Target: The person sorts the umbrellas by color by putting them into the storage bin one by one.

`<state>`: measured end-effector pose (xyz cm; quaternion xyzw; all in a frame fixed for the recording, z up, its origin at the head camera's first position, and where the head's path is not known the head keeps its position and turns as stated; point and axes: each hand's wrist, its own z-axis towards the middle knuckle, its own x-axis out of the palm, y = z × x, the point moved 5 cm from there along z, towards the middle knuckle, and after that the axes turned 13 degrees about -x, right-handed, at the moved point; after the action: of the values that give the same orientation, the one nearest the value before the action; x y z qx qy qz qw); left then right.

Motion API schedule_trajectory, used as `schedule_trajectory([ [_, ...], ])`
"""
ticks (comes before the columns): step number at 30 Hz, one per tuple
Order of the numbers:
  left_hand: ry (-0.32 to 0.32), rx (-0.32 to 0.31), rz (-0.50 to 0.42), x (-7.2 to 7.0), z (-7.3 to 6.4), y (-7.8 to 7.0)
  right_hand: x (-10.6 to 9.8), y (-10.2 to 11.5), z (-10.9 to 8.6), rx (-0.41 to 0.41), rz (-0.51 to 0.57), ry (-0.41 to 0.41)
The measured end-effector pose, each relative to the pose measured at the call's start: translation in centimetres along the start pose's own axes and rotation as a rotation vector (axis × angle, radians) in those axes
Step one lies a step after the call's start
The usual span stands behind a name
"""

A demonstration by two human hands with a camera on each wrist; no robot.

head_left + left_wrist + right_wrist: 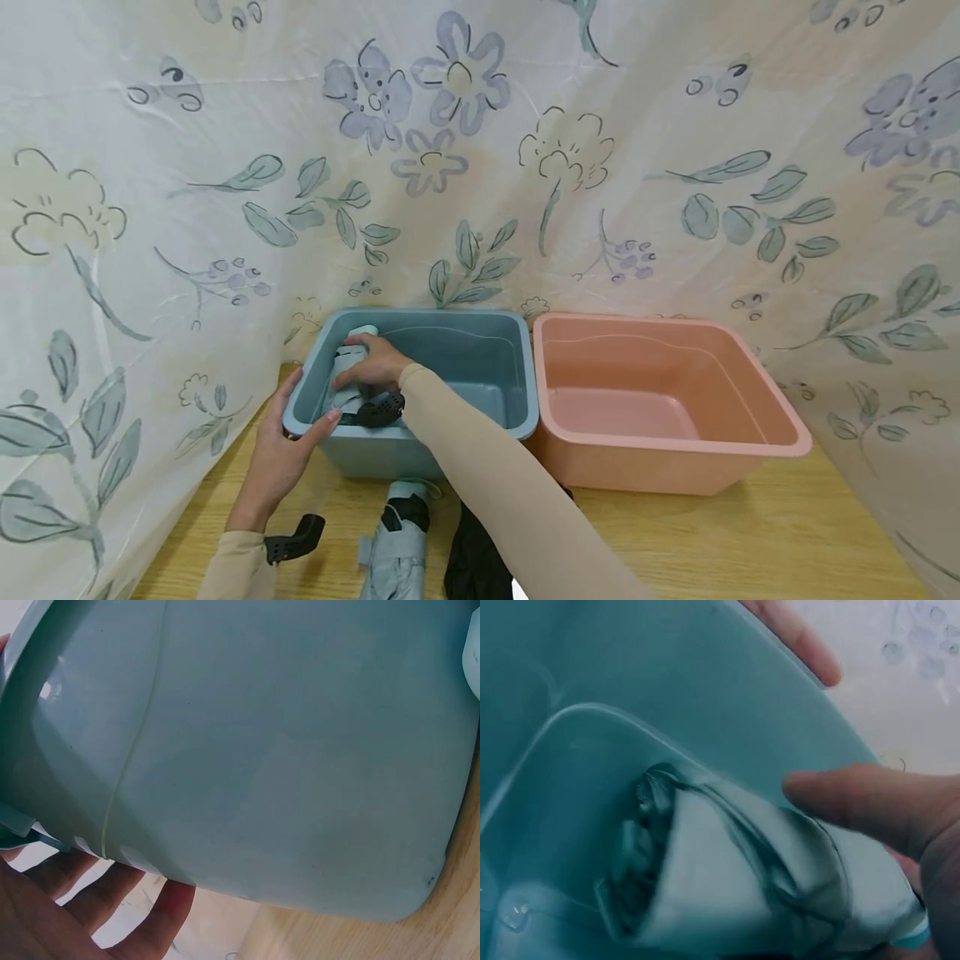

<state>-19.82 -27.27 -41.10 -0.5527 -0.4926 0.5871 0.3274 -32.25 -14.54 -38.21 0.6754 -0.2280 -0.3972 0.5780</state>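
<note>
Inside the blue plastic bin (465, 346), by its left wall, my right hand (382, 367) holds a folded light-blue umbrella (347, 360). The right wrist view shows the umbrella's gathered fabric end (712, 877) low in the bin, with the thumb along its side. My left hand (276, 462) grips the bin at its left front corner, thumb by the rim. Its fingers (169, 919) show against the bin's outer wall in the left wrist view. Another folded light-blue umbrella (401, 554) lies on the wooden table before the bin.
A pink plastic bin (645, 467) stands directly right of the blue one. Something black (476, 554) lies beside the front umbrella, partly hidden by my right arm. Flower-patterned fabric (480, 167) hangs behind and along the sides of the wooden table (750, 542).
</note>
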Motion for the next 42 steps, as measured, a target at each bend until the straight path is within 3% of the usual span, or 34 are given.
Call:
schedule_trajectory([
  [10, -0.011, 0.016, 0.004, 0.2, 0.1, 0.2, 0.2, -1.0, 0.2, 0.035, -0.182, 0.159],
  [31, -0.012, 0.054, 0.007, 0.0, -0.3, 0.1, 1.5, -1.5, 0.6, 0.122, -0.243, 0.357],
  [35, -0.009, 0.047, 0.018, 0.0, -0.5, 0.1, 1.4, -1.8, 0.6, 0.151, -0.211, 0.34],
  [42, 0.0, 0.032, -0.007, -0.1, -0.4, 0.3, 0.8, -1.5, 0.3, 0.173, -0.124, 0.2],
])
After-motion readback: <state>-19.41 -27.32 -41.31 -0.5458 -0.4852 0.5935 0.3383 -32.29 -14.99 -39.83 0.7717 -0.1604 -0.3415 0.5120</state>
